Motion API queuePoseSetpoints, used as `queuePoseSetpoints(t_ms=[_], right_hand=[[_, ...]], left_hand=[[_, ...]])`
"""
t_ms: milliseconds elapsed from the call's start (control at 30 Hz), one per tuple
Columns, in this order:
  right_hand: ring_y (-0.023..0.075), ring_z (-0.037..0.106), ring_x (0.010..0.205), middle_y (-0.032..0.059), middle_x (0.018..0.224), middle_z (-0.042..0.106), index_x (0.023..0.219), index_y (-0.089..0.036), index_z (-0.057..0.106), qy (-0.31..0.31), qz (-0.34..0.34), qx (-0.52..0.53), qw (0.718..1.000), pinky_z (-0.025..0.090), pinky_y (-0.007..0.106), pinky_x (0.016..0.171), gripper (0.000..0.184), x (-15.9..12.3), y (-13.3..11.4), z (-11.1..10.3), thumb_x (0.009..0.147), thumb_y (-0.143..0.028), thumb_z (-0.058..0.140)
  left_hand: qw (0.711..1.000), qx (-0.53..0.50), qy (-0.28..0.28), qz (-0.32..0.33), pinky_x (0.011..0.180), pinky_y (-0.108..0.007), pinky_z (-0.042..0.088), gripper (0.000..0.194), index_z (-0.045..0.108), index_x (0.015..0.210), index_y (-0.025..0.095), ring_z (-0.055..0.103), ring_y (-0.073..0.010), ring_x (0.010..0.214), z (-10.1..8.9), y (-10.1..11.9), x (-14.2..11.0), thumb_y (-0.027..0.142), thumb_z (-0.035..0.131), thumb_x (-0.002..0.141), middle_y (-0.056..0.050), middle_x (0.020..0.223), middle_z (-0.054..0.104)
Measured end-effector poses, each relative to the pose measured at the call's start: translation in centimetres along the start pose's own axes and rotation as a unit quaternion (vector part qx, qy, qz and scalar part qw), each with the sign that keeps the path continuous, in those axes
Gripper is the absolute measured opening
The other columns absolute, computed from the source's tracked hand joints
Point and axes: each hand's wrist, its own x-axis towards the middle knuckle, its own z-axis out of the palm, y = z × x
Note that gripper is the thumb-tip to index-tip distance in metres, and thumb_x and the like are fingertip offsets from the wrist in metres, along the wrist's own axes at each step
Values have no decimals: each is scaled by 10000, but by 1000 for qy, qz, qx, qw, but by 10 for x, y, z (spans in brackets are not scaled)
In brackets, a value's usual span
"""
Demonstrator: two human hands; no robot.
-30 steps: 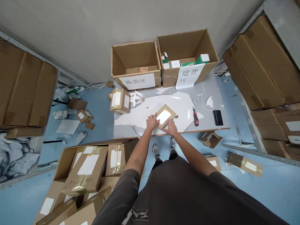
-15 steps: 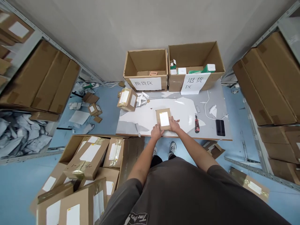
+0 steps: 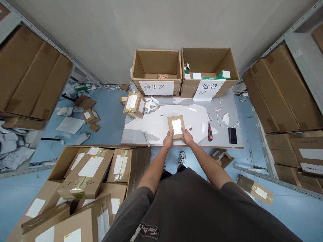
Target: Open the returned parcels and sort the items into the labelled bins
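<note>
A small flat cardboard parcel [image 3: 176, 127] with a white label lies on the grey table [image 3: 227, 143] near its front edge. My left hand [image 3: 168, 140] grips the parcel's near left corner. My right hand [image 3: 187, 136] holds its near right side. Both hands have fingers curled on the parcel. A red-handled utility knife [image 3: 209, 131] and a black phone [image 3: 232, 135] lie on the table to the right of my hands.
Two open cartons with paper signs, left carton [image 3: 156, 72] and right carton [image 3: 208, 70], stand at the table's back. A taped parcel [image 3: 134, 104] sits at the left corner. A big box of parcels [image 3: 91, 174] is on the floor left; shelves with cartons flank both sides.
The parcel was turned from a slanted position to lie straight and drawn a little toward the front edge, both hands staying on it. The view shifted as the head moved.
</note>
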Motion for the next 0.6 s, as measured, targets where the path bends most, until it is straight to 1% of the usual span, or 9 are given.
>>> queuePoseSetpoints(t_ms=[100, 200, 300, 433, 500, 600], right_hand=[[315, 621, 1342, 196, 1666, 413, 1778, -245, 200, -7, 7, 1, 1000, 532, 383, 1081, 942, -2, -4, -3, 968, -176, 677], [320, 627, 1338, 208, 1658, 413, 1780, -237, 190, -8, 8, 3, 1000, 534, 387, 1077, 940, -3, -8, -4, 974, -176, 670], [322, 631, 1337, 206, 1641, 429, 1781, -247, 181, 2, 11, 5, 1000, 537, 392, 1076, 936, -5, -13, -7, 984, -191, 667], [324, 620, 1362, 206, 1618, 463, 1774, -229, 210, 9, 8, 19, 1000, 527, 400, 1103, 902, -8, -19, -17, 998, -216, 668], [328, 605, 1382, 212, 1617, 471, 1760, -208, 255, 18, 4, 26, 999, 518, 406, 1121, 873, -9, -20, -25, 994, -214, 673], [330, 602, 1382, 203, 1621, 481, 1732, -212, 329, 36, -2, 34, 999, 514, 418, 1127, 818, -9, -22, -39, 990, -206, 672]], left_hand=[[1000, -12, 1, 5, 1106, -525, 572, 898, 165, 1790, 372, 703, -368, 1324, -2, -1, 0, 228, 559, 995, -171, 1826, 260], [1000, -15, 5, 8, 1115, -508, 571, 924, 145, 1790, 390, 713, -348, 1308, -4, -2, 1, 209, 570, 989, -157, 1824, 271], [1000, -4, 6, 17, 1135, -488, 557, 905, 204, 1784, 369, 694, -350, 1344, -9, -4, 4, 183, 572, 979, -160, 1822, 275], [998, 22, 13, 53, 1169, -459, 531, 835, 286, 1764, 313, 653, -345, 1406, -22, -6, 9, 166, 554, 986, -169, 1811, 297], [997, 34, 17, 70, 1165, -459, 532, 826, 294, 1759, 283, 644, -352, 1414, -30, -5, 10, 170, 563, 987, -186, 1795, 319], [996, 40, 25, 82, 1149, -458, 543, 845, 282, 1758, 274, 643, -358, 1406, -43, 0, 11, 207, 610, 983, -189, 1759, 370]])
